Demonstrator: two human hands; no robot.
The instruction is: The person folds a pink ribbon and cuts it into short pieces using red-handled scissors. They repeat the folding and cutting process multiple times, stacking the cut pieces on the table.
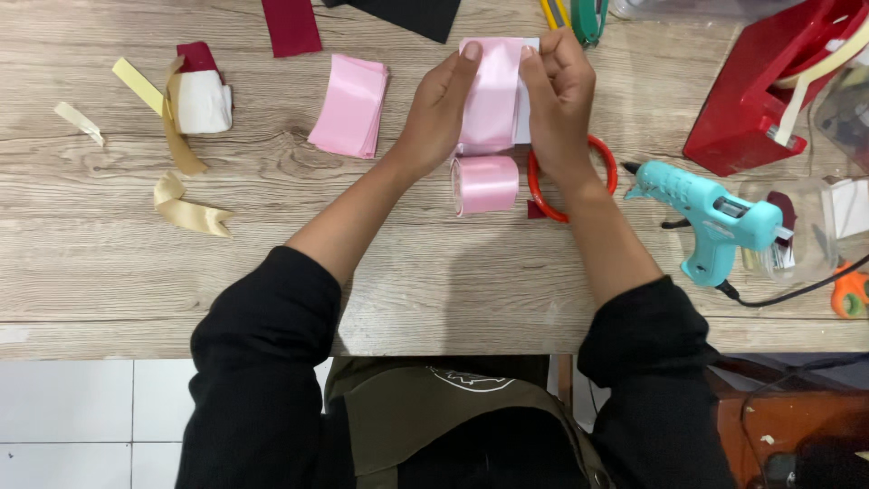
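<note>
Both hands' fingers are pressing flat, not gripping: the left hand (441, 110) and right hand (558, 100) are pinning a stretch of pink ribbon (493, 91) against the table (407, 263), drawn out from the roll (486, 184) lying just below the wrists. Left of the fingers, a stack of cut pink pieces (350, 104) is already waiting; plenty of roll seems left, and the glue gun (711, 217) to the right is lying untouched
</note>
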